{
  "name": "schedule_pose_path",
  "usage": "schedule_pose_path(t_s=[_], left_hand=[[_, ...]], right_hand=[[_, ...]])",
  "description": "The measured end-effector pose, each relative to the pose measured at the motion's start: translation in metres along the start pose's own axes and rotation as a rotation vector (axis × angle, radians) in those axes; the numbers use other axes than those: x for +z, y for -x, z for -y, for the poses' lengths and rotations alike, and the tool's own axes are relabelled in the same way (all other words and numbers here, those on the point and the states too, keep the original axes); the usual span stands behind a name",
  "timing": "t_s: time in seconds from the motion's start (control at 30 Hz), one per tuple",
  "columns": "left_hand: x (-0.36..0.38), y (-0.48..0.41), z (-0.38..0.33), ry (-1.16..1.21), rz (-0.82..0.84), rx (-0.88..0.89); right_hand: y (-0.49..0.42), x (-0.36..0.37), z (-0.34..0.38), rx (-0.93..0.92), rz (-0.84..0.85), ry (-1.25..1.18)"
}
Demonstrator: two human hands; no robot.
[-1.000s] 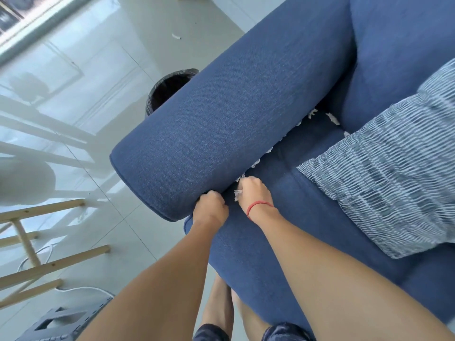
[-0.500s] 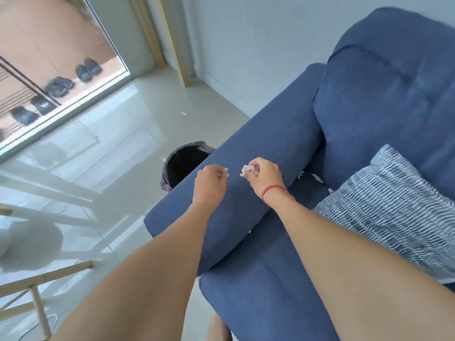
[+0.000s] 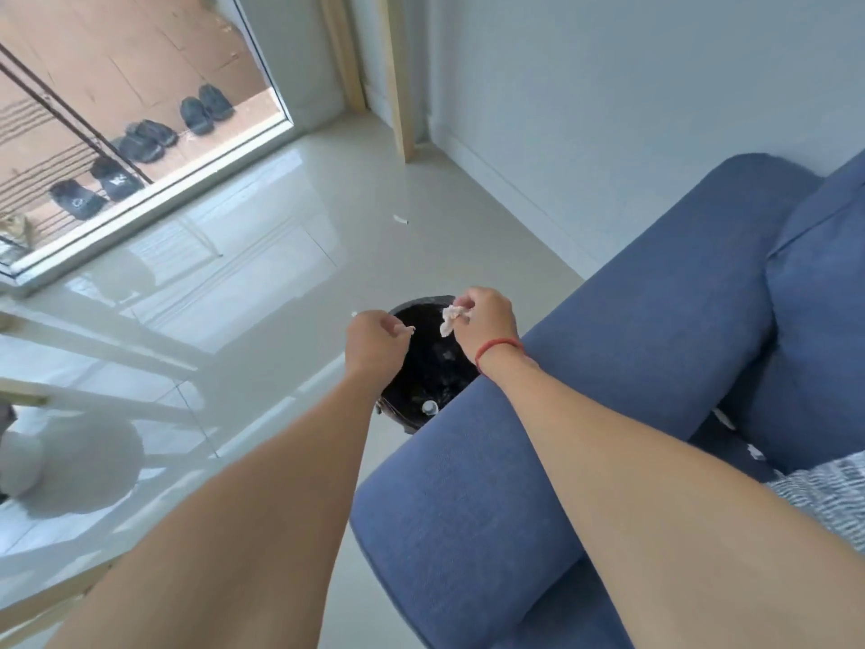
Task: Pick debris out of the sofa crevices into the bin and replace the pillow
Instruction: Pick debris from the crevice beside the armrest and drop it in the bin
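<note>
A black-lined bin [image 3: 423,367] stands on the floor just beyond the blue sofa's armrest [image 3: 585,381]. My right hand [image 3: 484,323] hovers over the bin's right side, pinching a crumpled white paper scrap [image 3: 450,318]. Over the bin's left rim, my left hand [image 3: 374,341] pinches a smaller white scrap [image 3: 406,329]. More white bits [image 3: 723,416] lie in the crevice between armrest and seat. A corner of the striped grey pillow [image 3: 828,498] shows on the seat at the right edge.
Glossy pale floor tiles spread to the left. A white scrap [image 3: 400,220] lies on the floor near the wall. A glass door [image 3: 140,133] with shoes outside fills the upper left. Wooden frame pieces [image 3: 28,400] sit at the left edge.
Both hands lifted from the sofa crevice, crossed the armrest and now hang over the bin, each still pinching paper debris. My view swung left toward the floor.
</note>
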State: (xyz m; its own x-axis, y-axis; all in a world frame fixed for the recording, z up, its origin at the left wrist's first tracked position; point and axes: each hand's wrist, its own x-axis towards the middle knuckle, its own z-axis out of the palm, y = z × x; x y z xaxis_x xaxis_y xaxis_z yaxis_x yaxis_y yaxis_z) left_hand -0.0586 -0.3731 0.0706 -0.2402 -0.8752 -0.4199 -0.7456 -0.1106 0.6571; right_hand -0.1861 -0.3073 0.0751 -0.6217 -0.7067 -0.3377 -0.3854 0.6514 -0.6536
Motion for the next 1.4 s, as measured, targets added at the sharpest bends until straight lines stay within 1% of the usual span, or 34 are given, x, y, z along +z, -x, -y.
schedule_pose_path(t_s=[0.1, 0.13, 0.2, 0.37, 0.47, 0.57, 0.7, 0.83, 0.9, 1.0, 1.13, 1.27, 1.33, 1.4], left_hand=[[0.006, -0.009, 0.000, -0.070, 0.076, -0.011], [0.008, -0.008, 0.001, -0.103, 0.110, -0.023], [0.011, -0.002, 0.000, -0.160, 0.162, -0.023], [0.017, 0.028, -0.012, -0.229, 0.219, -0.010], [0.030, 0.058, -0.036, -0.266, 0.240, 0.031], [0.055, 0.097, -0.068, -0.296, 0.259, 0.098], [0.098, 0.163, -0.107, -0.313, 0.258, 0.191], [0.143, 0.220, -0.118, -0.302, 0.316, 0.241], [0.163, 0.242, -0.113, -0.298, 0.344, 0.250], [0.187, 0.267, -0.096, -0.310, 0.353, 0.218], [0.212, 0.288, -0.048, -0.342, 0.413, 0.129], [0.235, 0.282, 0.004, -0.403, 0.557, -0.012], [0.248, 0.274, 0.027, -0.429, 0.599, -0.078], [0.258, 0.268, 0.047, -0.443, 0.622, -0.100]], right_hand=[[-0.005, 0.007, -0.001, 0.045, 0.195, 0.140], [-0.003, 0.005, -0.003, 0.062, 0.235, 0.156], [0.003, -0.003, -0.008, 0.086, 0.258, 0.141], [0.025, -0.041, -0.027, 0.105, 0.181, 0.126], [0.047, -0.077, -0.043, 0.127, 0.130, 0.142], [0.074, -0.119, -0.067, 0.183, 0.114, 0.134], [0.119, -0.171, -0.109, 0.240, 0.027, 0.057], [0.166, -0.200, -0.160, 0.301, -0.022, 0.009], [0.185, -0.203, -0.185, 0.330, -0.011, -0.010], [0.207, -0.197, -0.219, 0.373, 0.007, -0.010], [0.225, -0.174, -0.252, 0.418, 0.095, 0.002], [0.220, -0.140, -0.271, 0.407, 0.221, 0.016], [0.211, -0.119, -0.279, 0.400, 0.260, 0.012], [0.203, -0.096, -0.288, 0.388, 0.299, 0.023]])
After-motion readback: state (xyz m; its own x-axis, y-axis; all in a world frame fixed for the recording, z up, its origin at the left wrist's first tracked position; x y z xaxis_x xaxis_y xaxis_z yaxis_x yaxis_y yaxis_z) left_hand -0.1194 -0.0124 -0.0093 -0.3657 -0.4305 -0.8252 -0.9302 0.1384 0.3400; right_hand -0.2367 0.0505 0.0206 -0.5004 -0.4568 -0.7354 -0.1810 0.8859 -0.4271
